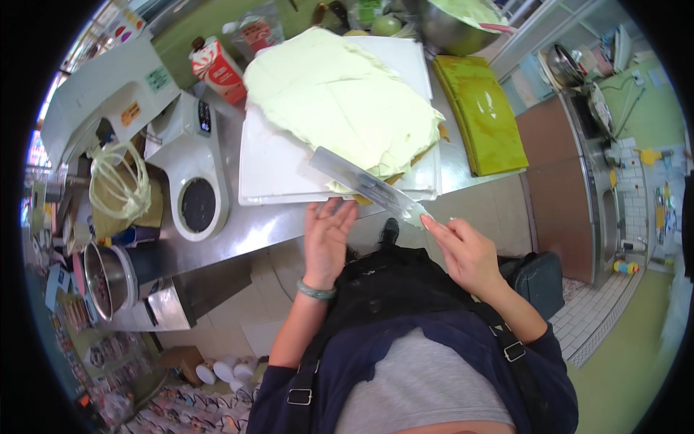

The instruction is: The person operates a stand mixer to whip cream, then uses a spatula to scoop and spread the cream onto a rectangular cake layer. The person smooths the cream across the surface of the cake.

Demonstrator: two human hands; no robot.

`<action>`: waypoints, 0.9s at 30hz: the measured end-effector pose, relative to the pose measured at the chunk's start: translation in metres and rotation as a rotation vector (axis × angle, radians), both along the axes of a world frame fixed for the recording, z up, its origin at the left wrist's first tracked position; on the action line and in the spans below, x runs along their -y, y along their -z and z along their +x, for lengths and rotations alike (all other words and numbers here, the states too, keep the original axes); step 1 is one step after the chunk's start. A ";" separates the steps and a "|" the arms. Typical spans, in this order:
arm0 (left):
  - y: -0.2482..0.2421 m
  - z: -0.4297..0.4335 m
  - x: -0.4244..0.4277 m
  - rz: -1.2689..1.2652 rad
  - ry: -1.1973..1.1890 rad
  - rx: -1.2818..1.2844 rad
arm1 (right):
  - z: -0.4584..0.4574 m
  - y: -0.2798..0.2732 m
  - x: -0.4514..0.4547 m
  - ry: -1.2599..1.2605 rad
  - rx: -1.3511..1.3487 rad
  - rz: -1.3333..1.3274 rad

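Observation:
My right hand (469, 257) grips an icing spatula (352, 176) by its cream-smeared handle end. The spatula's long metal blade slants up and left over the near edge of a cake sheet. Pale cream (341, 103) covers the sheet in a thick, uneven layer; brown cake shows at its near and right edges. Under it lies a white board or upturned tray (271, 168) on the metal worktable. My left hand (327, 238), palm turned up and fingers spread, has its fingertips at the tray's near edge. Whether they reach beneath the edge is hidden.
Left stand a white stand mixer (198, 163), a cream-coated whisk (120, 182) and a red-and-white carton (218, 70). A stack of yellow-green sheets (480, 114) lies right. Behind it, a metal bowl (452, 35) holds cream. Steel bowls (105, 279) stand lower left.

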State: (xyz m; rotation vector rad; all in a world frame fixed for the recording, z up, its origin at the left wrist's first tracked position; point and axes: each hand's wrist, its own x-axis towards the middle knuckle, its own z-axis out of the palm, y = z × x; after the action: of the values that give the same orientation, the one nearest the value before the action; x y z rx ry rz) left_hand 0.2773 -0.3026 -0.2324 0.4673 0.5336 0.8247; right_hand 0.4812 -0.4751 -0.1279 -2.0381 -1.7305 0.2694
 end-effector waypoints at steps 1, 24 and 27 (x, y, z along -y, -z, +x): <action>-0.001 -0.002 -0.005 -0.029 -0.055 -0.054 | 0.006 0.003 0.000 0.031 0.091 0.023; -0.010 0.011 0.002 0.028 0.010 -0.059 | 0.179 0.007 -0.073 0.050 -0.327 0.030; -0.013 0.007 -0.003 -0.001 0.027 -0.030 | 0.158 0.008 -0.068 0.055 -0.267 -0.069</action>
State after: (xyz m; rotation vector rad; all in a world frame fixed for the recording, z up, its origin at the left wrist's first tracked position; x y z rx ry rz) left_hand 0.2845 -0.2999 -0.2190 0.4857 0.5541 0.7923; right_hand 0.6393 -0.4068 -0.1359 -1.9899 -1.5191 0.5637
